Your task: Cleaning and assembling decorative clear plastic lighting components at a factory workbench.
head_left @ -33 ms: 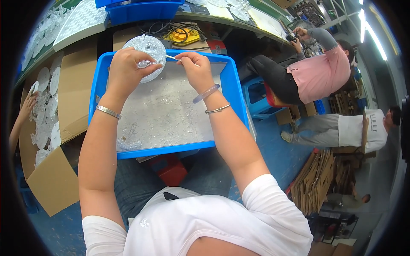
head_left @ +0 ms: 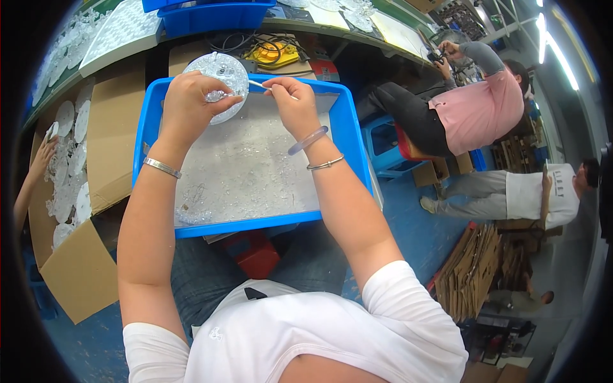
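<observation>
My left hand (head_left: 190, 108) is closed at a clear, round plastic disc (head_left: 228, 69), over the far rim of a blue bin (head_left: 255, 225). Its thumb and fingers curl around small clear bits on the disc's face; the fingertips are partly hidden. Between the thumb and fingers of my right hand (head_left: 295, 110) is a thin, pale stick-like tool (head_left: 257, 84), its tip at the disc's right edge. Small clear fragments (head_left: 239, 159) lie scattered over the bin's pale bottom, below both hands.
An open cardboard box (head_left: 115, 140) with clear discs (head_left: 65, 118) stands at left; another person's hand (head_left: 43, 156) reaches in. Beyond the bin are a yellow object (head_left: 271, 54) with black cables and a workbench. A seated person in pink (head_left: 479, 112) is at right.
</observation>
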`<state>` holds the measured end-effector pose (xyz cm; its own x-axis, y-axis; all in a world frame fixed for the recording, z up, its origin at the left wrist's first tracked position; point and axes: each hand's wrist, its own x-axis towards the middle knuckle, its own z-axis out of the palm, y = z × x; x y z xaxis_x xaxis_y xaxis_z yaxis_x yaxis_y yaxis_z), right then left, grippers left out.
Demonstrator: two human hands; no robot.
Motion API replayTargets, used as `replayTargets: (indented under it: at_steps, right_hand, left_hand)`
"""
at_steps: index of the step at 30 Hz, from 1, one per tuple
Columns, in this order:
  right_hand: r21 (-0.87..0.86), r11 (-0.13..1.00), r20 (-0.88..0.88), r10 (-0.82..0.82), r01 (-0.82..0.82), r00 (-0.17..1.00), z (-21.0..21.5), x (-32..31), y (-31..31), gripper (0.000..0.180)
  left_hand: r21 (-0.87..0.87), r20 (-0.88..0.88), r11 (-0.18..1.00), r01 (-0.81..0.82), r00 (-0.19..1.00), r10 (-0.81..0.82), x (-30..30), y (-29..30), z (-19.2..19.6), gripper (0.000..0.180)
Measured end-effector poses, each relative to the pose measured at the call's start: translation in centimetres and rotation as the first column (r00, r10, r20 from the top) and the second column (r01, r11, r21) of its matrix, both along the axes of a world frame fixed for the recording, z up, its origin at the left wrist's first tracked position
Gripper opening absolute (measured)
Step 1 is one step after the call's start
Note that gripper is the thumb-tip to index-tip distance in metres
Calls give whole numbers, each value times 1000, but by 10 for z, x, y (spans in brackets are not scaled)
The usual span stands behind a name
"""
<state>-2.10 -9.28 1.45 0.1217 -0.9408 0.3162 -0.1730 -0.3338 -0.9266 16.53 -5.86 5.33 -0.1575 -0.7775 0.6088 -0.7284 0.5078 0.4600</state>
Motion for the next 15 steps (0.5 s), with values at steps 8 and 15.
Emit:
replayTargets:
  at_steps: [8,15]
  right_hand:
    - [-23,999,36,-36,37,999,0,-3,0,18]
    - [6,999,40,-36,35,999,-3,3,3,17]
  left_hand:
    - [-67,20,997,32,999,-31,-5,3,6,18]
    - [-59,-20,998,4,1000,-6,-4,4,2,20]
